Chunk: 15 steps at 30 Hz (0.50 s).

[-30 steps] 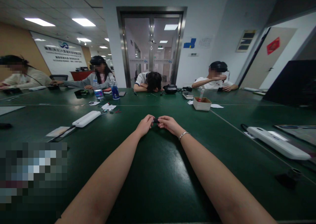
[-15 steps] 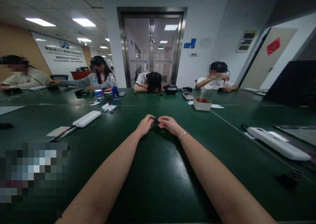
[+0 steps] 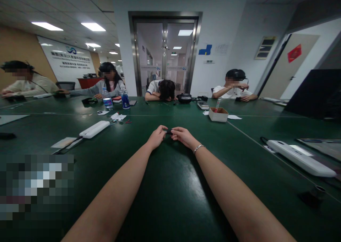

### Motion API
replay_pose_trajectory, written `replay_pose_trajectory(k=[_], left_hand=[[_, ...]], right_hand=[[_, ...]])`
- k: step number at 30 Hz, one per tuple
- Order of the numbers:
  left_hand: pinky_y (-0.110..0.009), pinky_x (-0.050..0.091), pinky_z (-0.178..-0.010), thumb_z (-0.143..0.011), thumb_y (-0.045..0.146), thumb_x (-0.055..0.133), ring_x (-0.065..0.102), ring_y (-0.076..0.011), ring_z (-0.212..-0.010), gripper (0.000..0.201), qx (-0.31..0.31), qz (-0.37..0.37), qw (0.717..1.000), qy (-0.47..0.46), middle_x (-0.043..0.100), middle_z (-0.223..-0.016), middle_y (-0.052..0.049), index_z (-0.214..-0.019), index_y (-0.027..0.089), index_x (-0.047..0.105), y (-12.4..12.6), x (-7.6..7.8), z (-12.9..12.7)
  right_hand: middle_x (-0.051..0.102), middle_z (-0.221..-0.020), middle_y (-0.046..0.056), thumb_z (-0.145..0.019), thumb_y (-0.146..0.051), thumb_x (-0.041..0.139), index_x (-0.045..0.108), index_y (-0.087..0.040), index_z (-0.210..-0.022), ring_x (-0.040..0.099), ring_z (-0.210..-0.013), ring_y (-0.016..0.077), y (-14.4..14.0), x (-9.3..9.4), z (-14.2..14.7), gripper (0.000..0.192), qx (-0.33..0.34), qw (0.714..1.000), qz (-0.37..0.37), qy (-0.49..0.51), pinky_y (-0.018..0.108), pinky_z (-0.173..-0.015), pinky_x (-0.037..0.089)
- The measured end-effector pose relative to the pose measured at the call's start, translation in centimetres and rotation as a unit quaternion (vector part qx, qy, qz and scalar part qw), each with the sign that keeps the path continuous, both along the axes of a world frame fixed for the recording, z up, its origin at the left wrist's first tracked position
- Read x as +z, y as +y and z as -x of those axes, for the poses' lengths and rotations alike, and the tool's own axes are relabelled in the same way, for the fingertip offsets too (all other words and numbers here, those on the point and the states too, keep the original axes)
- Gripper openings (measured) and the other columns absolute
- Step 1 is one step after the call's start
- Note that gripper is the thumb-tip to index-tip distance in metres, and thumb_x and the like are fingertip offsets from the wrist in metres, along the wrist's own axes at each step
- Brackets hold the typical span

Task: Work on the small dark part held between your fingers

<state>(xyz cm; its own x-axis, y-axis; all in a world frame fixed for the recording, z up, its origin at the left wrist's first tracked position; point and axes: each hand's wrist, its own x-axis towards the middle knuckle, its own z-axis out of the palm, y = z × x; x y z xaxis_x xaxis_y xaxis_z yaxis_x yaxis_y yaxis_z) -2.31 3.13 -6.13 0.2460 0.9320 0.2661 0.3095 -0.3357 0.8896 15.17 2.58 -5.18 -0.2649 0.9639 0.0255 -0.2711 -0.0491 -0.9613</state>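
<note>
**Between Two Sets of Fingertips, One Small Dark Piece**

Out at full arm's reach over the green table (image 3: 170,199): both hands meeting, fingertip to fingertip. Left hand (image 3: 156,137) curled, fingers pinched shut on one end of a small dark object (image 3: 168,131). Right hand (image 3: 182,135) closed the same way on the other end, thumb and forefinger pressed in, a thin bracelet (image 3: 198,148) at the wrist. Object pinned right between the two hands, just above the tabletop, mostly hidden by the fingertips; shape too small to tell.

Likely light, judging by that easy two-finger hold. Probably stiff rather than soft, since no sag shows between the pinches. Small enough to slip away, so best taken at its two ends, exactly where the fingertips sit now.

Off to the left of the left hand: a white power strip (image 3: 94,129), with a sheet of paper just beside it. Further to the right of the right hand: a second white strip (image 3: 301,158). Beyond the right hand, well apart: a small cardboard box (image 3: 218,114). Beyond the left hand: two water bottles (image 3: 125,100). At the far edge, other people seated, one head down on the table.
</note>
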Motion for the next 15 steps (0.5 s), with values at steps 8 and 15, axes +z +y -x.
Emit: replay_pose_trajectory(k=[8,15], left_hand=[[-0.023,0.039,-0.055,-0.083,0.029,0.04,0.048,-0.0111,-0.055,0.024,0.004,-0.01,1.0,-0.002,0.052,-0.065,0.003,-0.099,0.021,0.055,-0.06,-0.04,-0.05],[-0.023,0.04,-0.056,-0.085,0.032,0.039,0.048,-0.0105,-0.055,0.025,-0.002,-0.022,1.0,0.006,0.053,-0.067,0.002,-0.098,0.02,0.056,-0.08,0.0,-0.02]], right_hand=[[0.061,-0.065,0.004,-0.073,-0.01,0.073,0.059,-0.011,-0.083,0.06,-0.055,0.0104,0.1,-0.07,-0.01,0.017,-0.002,1.0,0.0,0.004,0.018,-0.05,0.051],[0.062,-0.066,0.005,-0.072,-0.012,0.075,0.059,-0.011,-0.082,0.06,-0.055,0.0115,0.09,-0.06,0.03,0.019,-0.008,1.0,-0.001,-0.003,0.02,-0.049,0.051]])
